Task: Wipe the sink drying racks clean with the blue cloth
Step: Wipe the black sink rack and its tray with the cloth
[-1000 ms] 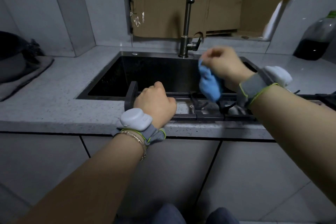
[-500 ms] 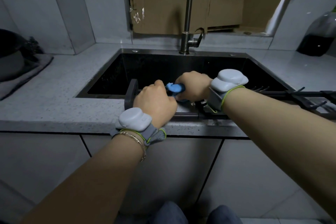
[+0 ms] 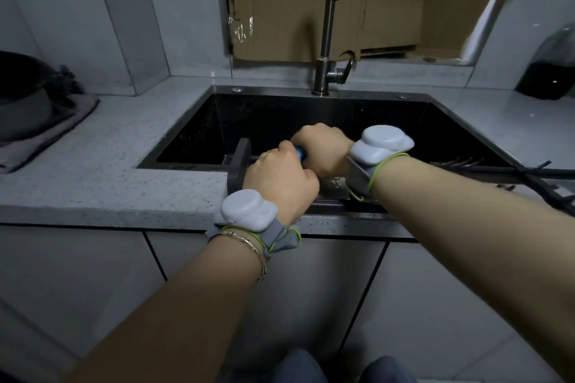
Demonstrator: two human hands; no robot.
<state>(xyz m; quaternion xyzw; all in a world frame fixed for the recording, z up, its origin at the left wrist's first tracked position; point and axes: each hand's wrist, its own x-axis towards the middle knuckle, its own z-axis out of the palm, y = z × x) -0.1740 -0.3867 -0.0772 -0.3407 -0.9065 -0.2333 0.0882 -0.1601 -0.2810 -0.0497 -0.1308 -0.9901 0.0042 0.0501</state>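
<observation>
The left hand [image 3: 280, 179] grips the left end of the dark drying rack [image 3: 238, 169], knuckles touching the right hand [image 3: 323, 149] just beyond it. The right hand clutches the blue cloth [image 3: 299, 152], only a sliver showing, down on the rack. The rack spans the near edge of the sink [image 3: 311, 91].

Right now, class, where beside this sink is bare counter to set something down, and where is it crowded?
Free: counter between sink rim and grey towel; counter between faucet and dark bottle. Crowded: the near edge, where left hand and right hand meet on the drying rack.
</observation>
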